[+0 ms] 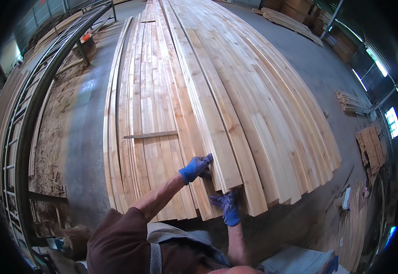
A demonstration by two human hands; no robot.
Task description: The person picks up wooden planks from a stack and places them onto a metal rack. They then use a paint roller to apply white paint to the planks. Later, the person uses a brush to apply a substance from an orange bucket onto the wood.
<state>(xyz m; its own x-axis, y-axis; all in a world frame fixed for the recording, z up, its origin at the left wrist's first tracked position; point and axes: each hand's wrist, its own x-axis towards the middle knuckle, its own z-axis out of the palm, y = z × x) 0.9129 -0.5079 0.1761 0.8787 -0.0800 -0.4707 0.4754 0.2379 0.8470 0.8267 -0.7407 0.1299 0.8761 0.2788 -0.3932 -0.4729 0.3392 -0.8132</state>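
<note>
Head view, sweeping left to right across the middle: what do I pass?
Curved metal rail rack → sawdust-strewn floor strip → short loose batten lying crosswise → left hand on the plank ends → big stack of long pale planks → bare concrete floor → small board piles.

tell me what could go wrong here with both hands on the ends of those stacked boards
1. The left hand lies on top of a raised bundle of boards and the right hand sits under their ends; if the bundle drops, the fingers could get pinched against the lower boards.
2. The long boards overhang the stack edge unevenly, so pulling one could make its neighbours slide off toward the person.
3. The short loose strip lying across the stack may shift and fall.
</note>
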